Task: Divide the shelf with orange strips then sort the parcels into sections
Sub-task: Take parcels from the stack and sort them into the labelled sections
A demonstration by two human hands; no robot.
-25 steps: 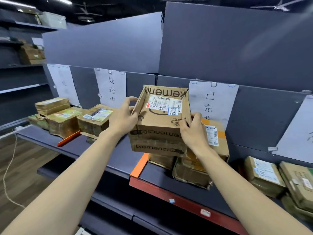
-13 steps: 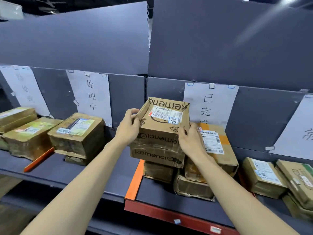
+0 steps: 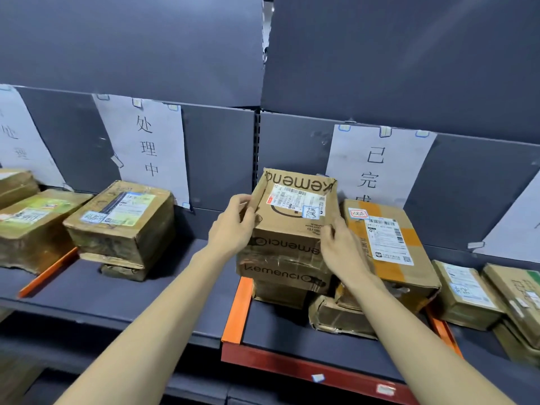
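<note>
brown cardboard box printed "kemenci" (image 3: 295, 213) now lower than 1 s ago, resting on stack right of middle orange strip (image 3: 236, 311), under paper sign "已完" (image 3: 372, 168). means parcel almost placed in this section. left hand (image 3: 232, 229) grips left top edge; right hand (image 3: 340, 248) holds right front corner, fingers curled. left sign reads "处理中" (image 3: 147, 149). white barcode label (image 3: 296, 198) too small to read.
</note>
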